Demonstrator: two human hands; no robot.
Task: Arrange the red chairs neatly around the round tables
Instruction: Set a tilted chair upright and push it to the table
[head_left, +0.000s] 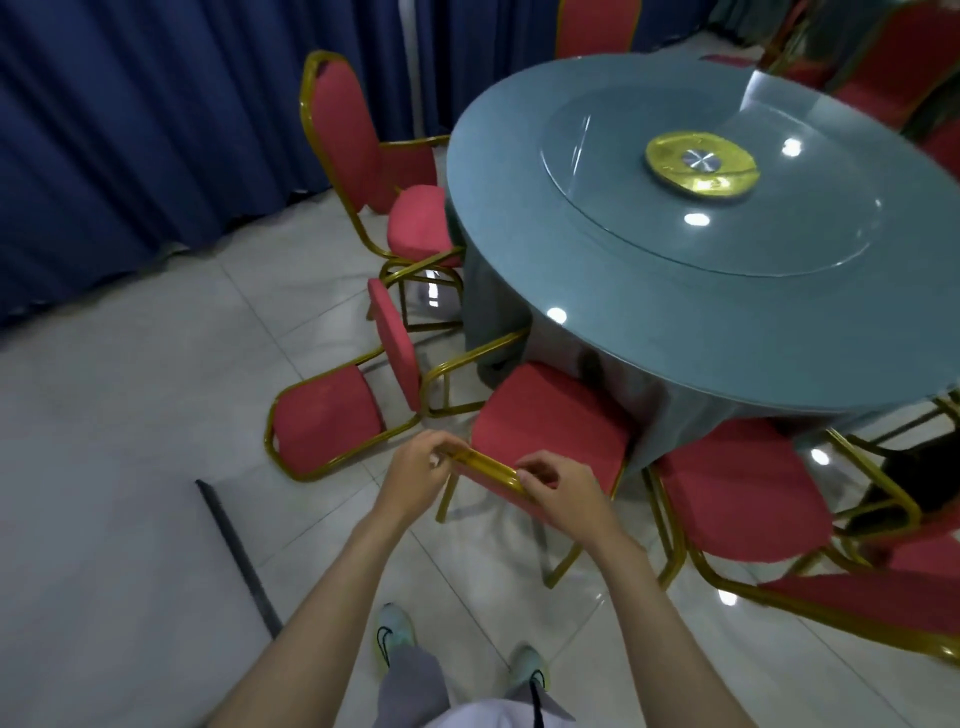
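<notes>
Our left hand (415, 470) and right hand (563, 486) curl their fingers (540, 467) round the back rail of a gold-framed red padded chair (550, 415); next we'd slide it squarely under the round blue-grey bench (675, 322).

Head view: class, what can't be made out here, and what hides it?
All in the head view:
- Table legs: covered by the tablecloth.
- Held chair's backrest: seen edge-on from above, its ends under the left hand and right hand.
- Far chairs, top right: blurred and cut by the frame edge.

no legible text, labels or numbers
</notes>
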